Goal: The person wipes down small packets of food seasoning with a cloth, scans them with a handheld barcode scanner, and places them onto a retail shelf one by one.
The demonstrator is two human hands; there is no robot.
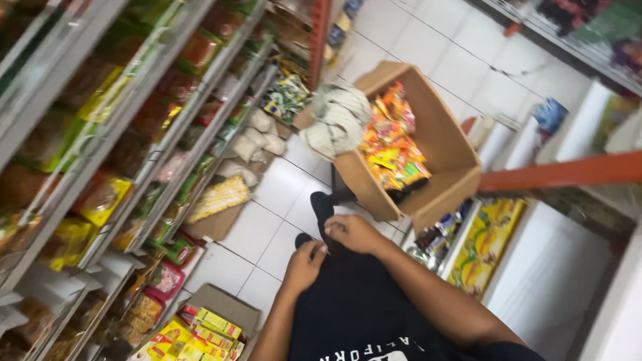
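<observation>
Only the head cam here, and it's tilted and a bit blurry, looking down a shop aisle with a white tile floor (267,230). Using the open cardboard box (445,150) as the landmark: it sits on the floor ahead of the person, tipped open toward the camera, with a heap of orange and yellow snack packets (391,144) piled inside against its left wall. Just left of the box, touching its edge, there's a pale bundle (338,120) that looks like cloth or bags, can't really tell which. Below the box, closer to the camera, both hands rest on the person's black trousers (354,301). The left hand (304,264) lies on the lap with fingers curled loosely together, and the right hand (354,232) is just beside it, nearer the box, fingers bent and pinched together at the fabric; whether anything small is between them I can't tell. A dark shoe (322,204) pokes out between the hands and the box. Well left of the box run long shelves (134,120) packed with packets in yellow, green and red. Down at the bottom, left of the hands, sits a second box (224,304) holding yellow cartons (200,334). Right of the main box there's an orange rail (568,170) with yellow packs (485,244) under it.
</observation>
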